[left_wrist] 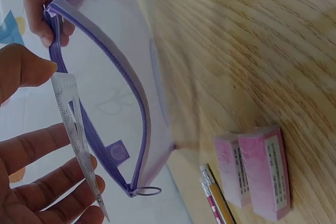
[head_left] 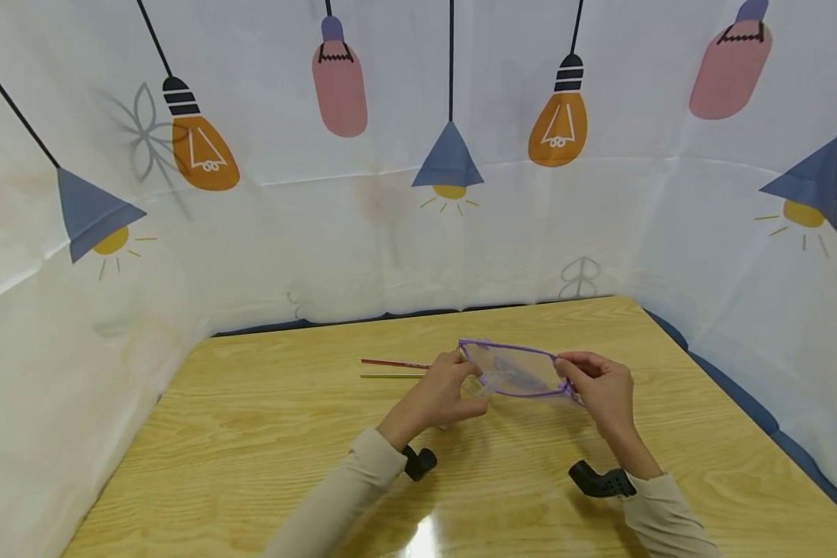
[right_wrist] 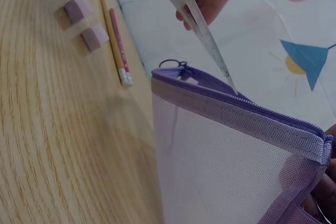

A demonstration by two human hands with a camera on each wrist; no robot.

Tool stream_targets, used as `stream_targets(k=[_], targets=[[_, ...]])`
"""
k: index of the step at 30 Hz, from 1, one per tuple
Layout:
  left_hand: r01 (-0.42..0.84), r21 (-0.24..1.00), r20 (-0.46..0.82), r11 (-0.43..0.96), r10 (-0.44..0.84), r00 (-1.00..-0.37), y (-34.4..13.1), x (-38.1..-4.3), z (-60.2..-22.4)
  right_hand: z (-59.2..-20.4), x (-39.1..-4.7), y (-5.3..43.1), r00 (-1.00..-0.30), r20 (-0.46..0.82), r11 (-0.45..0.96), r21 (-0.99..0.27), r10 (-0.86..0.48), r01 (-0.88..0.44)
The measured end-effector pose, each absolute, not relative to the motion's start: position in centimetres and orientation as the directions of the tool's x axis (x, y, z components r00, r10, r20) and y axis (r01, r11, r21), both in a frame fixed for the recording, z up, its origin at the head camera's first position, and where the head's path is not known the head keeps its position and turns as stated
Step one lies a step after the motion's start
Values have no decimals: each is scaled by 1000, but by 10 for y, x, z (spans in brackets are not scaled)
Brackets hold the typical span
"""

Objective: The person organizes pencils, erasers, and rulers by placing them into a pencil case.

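A translucent purple mesh zip pouch (head_left: 523, 370) hangs over the table, its zipped mouth open. My right hand (head_left: 603, 391) grips one end of the pouch; some of those fingers are cut off in the right wrist view. My left hand (head_left: 441, 394) pinches a clear plastic set square (left_wrist: 79, 140) between thumb and fingers. In the right wrist view the set square's tip (right_wrist: 227, 74) points down at the pouch's mouth, near the zip ring (right_wrist: 170, 63). Whether the tip is inside cannot be told.
Two pink-and-white erasers (left_wrist: 265, 174) lie side by side on the wooden table (head_left: 265, 434). Alongside them are a red pencil (head_left: 394, 362) and a yellow pencil (head_left: 390, 376). A white curtain (head_left: 404, 248) printed with lamps surrounds the table's back and sides.
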State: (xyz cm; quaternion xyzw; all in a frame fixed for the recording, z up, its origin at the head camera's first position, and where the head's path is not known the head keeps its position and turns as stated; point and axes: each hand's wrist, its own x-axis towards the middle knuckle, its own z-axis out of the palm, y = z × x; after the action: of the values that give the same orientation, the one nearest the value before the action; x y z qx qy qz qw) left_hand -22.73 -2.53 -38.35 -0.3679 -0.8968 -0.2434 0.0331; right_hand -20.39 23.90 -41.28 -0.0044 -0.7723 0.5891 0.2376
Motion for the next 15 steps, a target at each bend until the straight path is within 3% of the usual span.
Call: stream_targets(k=[15], targets=[[677, 377, 231, 632, 644, -729, -1, -237, -387, -413, -204, 239, -885, 358, 313, -912, 296, -264]])
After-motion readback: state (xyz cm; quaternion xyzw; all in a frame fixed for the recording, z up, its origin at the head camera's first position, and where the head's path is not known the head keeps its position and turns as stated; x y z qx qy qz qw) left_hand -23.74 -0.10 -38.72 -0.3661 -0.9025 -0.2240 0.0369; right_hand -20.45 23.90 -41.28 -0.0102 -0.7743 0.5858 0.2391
